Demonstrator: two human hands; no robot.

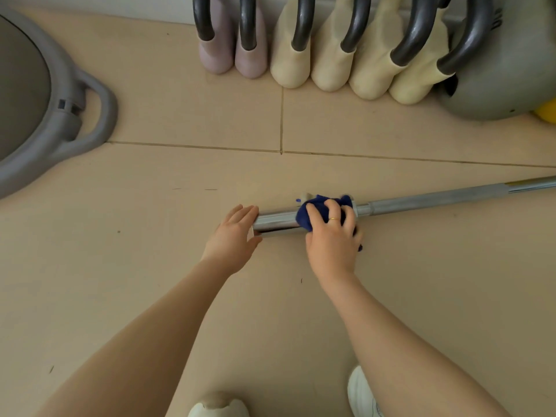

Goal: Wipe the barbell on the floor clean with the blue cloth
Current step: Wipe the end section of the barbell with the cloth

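A silver barbell [433, 203] lies on the tiled floor, running from the centre out past the right edge. Its thick chrome sleeve [276, 224] ends at the centre. My right hand [332, 236] presses a bunched dark blue cloth [316, 210] around the sleeve near its collar, fingers wrapped over the cloth. My left hand [236, 236] rests against the sleeve's left end, fingers lying along the end cap and thumb under it.
A row of kettlebells [301, 55], pink and cream with dark handles, stands along the far wall. A large grey one [496, 79] is at the right. A grey round device with a handle [60, 115] lies at the left. My shoes [361, 392] show at the bottom.
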